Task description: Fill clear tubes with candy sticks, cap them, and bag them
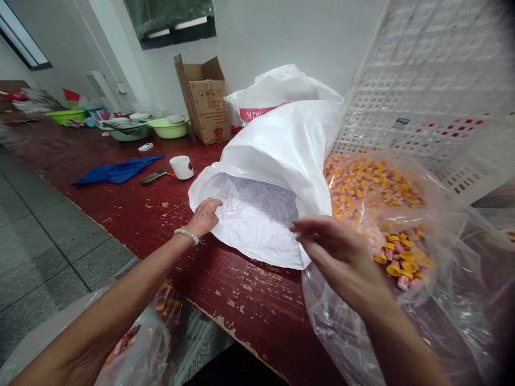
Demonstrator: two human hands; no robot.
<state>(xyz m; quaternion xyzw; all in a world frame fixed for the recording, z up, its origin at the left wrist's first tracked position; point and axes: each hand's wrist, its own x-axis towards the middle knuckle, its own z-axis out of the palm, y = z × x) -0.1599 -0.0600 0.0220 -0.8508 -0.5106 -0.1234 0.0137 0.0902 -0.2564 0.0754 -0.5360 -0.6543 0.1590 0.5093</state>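
A white woven sack [281, 145] lies on its side with its mouth towards me. Inside its mouth lie several clear plastic tubes [232, 209]. My left hand [204, 215], a beaded bracelet on its wrist, rests over the left rim, thumb and index finger apart near the tubes; nothing shows in it. My right hand [341, 252] hovers before the sack's right side, fingers stretched out and slightly blurred, with nothing visible in it. To its right, a clear plastic bag [438, 225] contains many small pink pieces with yellow-orange flared caps [374, 179].
A white perforated crate [402, 75] leans behind the bag. Leftwards on the worn red table [169, 225] are a mug [182, 167], a phone [153, 177], a blue cloth [116, 170], a cardboard box [207, 107] and basins [169, 128]. Another filled plastic bag [140, 348] sits below the table edge.
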